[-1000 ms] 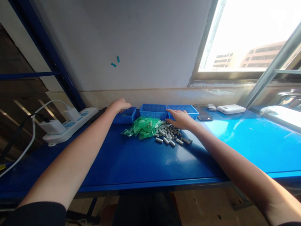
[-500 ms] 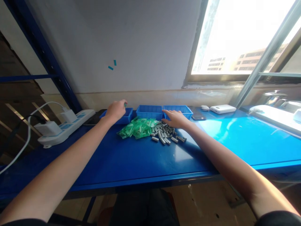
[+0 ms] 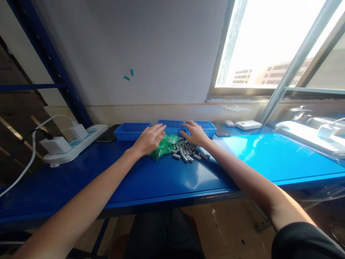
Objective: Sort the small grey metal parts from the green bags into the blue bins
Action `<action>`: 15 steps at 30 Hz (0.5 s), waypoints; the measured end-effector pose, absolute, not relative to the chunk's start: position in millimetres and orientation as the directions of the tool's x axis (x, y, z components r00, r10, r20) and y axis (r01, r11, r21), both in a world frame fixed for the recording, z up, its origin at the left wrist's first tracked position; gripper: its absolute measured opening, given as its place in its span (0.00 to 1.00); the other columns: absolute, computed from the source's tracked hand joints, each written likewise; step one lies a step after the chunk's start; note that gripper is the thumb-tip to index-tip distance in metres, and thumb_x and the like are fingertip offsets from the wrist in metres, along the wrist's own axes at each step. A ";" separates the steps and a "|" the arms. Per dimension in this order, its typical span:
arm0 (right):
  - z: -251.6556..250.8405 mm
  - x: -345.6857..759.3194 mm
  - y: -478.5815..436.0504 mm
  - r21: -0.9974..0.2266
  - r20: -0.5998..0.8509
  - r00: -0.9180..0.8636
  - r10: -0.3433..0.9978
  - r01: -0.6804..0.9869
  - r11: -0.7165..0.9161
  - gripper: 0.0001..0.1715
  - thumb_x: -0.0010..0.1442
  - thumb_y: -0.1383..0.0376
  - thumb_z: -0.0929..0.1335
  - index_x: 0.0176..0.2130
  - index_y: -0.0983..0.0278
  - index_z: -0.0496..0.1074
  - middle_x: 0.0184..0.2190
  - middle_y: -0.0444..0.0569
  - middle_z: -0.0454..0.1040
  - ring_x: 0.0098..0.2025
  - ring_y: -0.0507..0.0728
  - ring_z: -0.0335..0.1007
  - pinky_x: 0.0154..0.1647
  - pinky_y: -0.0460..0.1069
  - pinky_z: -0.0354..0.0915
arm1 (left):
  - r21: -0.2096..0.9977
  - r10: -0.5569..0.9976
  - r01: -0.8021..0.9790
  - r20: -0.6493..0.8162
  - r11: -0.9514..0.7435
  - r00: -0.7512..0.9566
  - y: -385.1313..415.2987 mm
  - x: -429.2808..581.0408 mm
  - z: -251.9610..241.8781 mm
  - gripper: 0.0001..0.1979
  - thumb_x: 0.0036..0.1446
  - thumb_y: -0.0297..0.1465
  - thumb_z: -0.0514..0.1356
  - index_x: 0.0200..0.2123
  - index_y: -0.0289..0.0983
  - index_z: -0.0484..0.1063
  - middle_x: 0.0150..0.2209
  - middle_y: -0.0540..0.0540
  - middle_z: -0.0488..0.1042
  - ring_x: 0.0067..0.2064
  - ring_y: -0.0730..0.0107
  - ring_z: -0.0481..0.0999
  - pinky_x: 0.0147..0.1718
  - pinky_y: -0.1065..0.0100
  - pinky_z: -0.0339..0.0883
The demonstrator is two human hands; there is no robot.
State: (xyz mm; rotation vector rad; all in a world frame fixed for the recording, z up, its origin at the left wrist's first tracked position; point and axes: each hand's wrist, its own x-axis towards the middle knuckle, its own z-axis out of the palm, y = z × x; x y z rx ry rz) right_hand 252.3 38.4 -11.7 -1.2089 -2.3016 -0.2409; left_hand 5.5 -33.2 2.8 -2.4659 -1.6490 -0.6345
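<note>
Small green plastic packets (image 3: 163, 149) lie in a heap on the blue table, partly covered by my left hand (image 3: 151, 140). Its fingers are stretched out over them, with nothing visible in them. My right hand (image 3: 197, 133) hovers with fingers apart above a pile of short grey metal pieces (image 3: 185, 149), just right of the packets. Behind the hands stand the middle blue bin (image 3: 172, 124) and the right blue bin (image 3: 209, 128), the latter partly hidden by my right hand. The left blue bin (image 3: 128, 135) is behind and left of my left hand.
A white power strip (image 3: 77, 145) with plugs and cables lies at the left, next to a dark flat object (image 3: 107, 133). Along the wall at the right are a phone (image 3: 223, 130) and a white box-like device (image 3: 248, 125). Another white strip (image 3: 304, 136) lies far right.
My left hand has come from the left bin to the right and down over the green packets; the small green thing at its fingertips no longer shows. My right hand has barely moved.
</note>
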 end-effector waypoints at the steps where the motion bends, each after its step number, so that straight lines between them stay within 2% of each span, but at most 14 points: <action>1: -13.0 251.0 39.7 -0.071 0.518 -0.469 0.716 0.810 0.582 0.27 0.65 0.52 0.60 0.56 0.63 0.66 0.58 0.56 0.63 0.57 0.64 0.61 0.56 0.57 0.58 | 0.108 0.853 0.925 0.437 -0.365 0.286 -32.0 -1.9 6.0 0.27 0.65 0.39 0.41 0.64 0.40 0.56 0.67 0.45 0.55 0.66 0.60 0.54 0.64 0.53 0.44; 3: -14.5 248.3 41.7 -0.052 0.507 -0.475 0.720 0.816 0.575 0.25 0.65 0.54 0.60 0.56 0.64 0.67 0.58 0.56 0.65 0.57 0.63 0.62 0.56 0.57 0.57 | 0.044 0.869 0.966 0.450 -0.253 0.207 -26.8 -19.7 9.0 0.27 0.61 0.37 0.47 0.63 0.38 0.58 0.65 0.42 0.59 0.65 0.56 0.57 0.64 0.50 0.43; 6: -15.0 245.0 43.5 -0.046 0.504 -0.476 0.720 0.818 0.573 0.24 0.65 0.55 0.62 0.55 0.65 0.67 0.56 0.56 0.68 0.55 0.62 0.64 0.55 0.56 0.58 | 0.003 0.931 0.992 0.344 -0.129 0.120 -12.1 -46.6 4.5 0.27 0.59 0.38 0.49 0.61 0.38 0.61 0.62 0.39 0.63 0.64 0.52 0.59 0.63 0.42 0.36; 11: -17.0 245.3 51.6 -0.070 0.526 -0.476 0.705 0.802 0.593 0.24 0.63 0.55 0.65 0.54 0.64 0.69 0.55 0.55 0.69 0.56 0.62 0.64 0.55 0.56 0.58 | 0.008 0.946 0.994 0.307 -0.112 0.104 18.0 -57.8 -3.7 0.25 0.60 0.41 0.48 0.59 0.42 0.63 0.60 0.42 0.67 0.61 0.55 0.64 0.63 0.42 0.31; 15: -17.9 248.2 62.9 -0.096 0.522 -0.494 0.695 0.776 0.624 0.24 0.63 0.54 0.65 0.54 0.63 0.70 0.56 0.54 0.69 0.57 0.60 0.65 0.56 0.55 0.59 | 0.052 0.922 0.986 0.367 -0.156 0.126 32.7 -45.2 -3.9 0.30 0.59 0.44 0.49 0.63 0.41 0.57 0.59 0.40 0.67 0.61 0.51 0.65 0.62 0.38 0.30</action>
